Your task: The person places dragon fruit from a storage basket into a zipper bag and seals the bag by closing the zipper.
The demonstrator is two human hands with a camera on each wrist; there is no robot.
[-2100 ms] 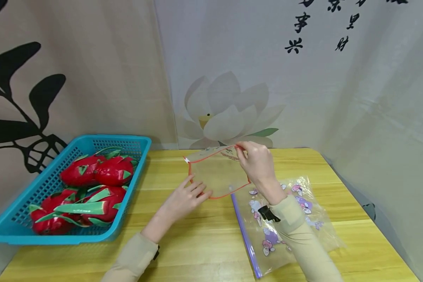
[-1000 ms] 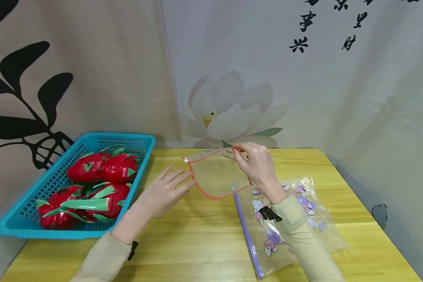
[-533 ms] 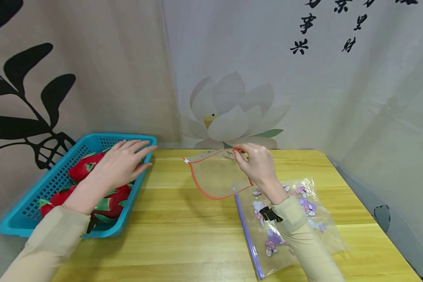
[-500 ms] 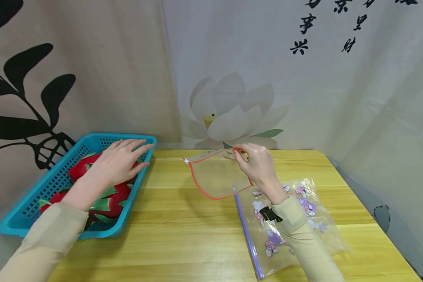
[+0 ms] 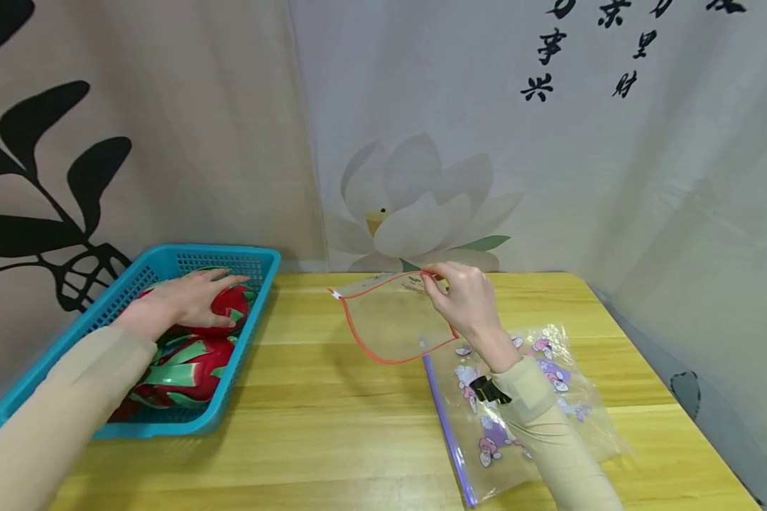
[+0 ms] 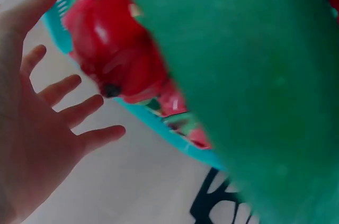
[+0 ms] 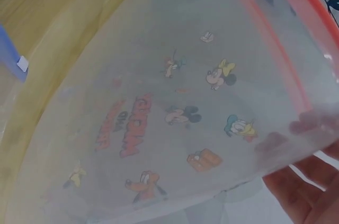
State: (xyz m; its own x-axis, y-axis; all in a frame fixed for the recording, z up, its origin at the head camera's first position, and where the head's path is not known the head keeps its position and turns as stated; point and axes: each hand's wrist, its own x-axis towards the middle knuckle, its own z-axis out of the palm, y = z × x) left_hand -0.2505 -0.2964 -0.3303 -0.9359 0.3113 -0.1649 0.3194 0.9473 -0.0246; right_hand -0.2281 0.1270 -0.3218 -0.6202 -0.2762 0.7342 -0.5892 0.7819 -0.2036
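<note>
From where I stand, at the far left there is one blue rectangular plastic basket with perforated walls (image 5: pixel 185 428), on the light yellow wooden table (image 5: pixel 307 433). In it lie shiny red dragon fruits with green scales (image 5: pixel 198 355); I can count at least three, because the left hand (image 5: pixel 185 301) and its beige sleeve (image 5: pixel 70 408) cover a part of them. This hand is inside the basket, over the fruits at the back. Its fingers are spread wide apart and grasp nothing; one red fruit is just beside them. Whether the skin touches it, I cannot tell.

In the middle is a frosted see-through plastic bag with a red rim (image 5: pixel 393 319), well apart from the basket. Its mouth is parted, the rim makes a loop, and one white slider (image 5: pixel 336 293) sits at the left corner. Small cartoon figures are printed on it. The right hand (image 5: pixel 471 301) pinches the rim at the upper right corner, between thumb and bent fingers.

More to the right, under the right forearm, a clear plastic bag with a purple zip edge (image 5: pixel 486 475) lies flat on the table; so the bags are two. One black clip (image 5: pixel 489 390) is at the right wrist.
</note>
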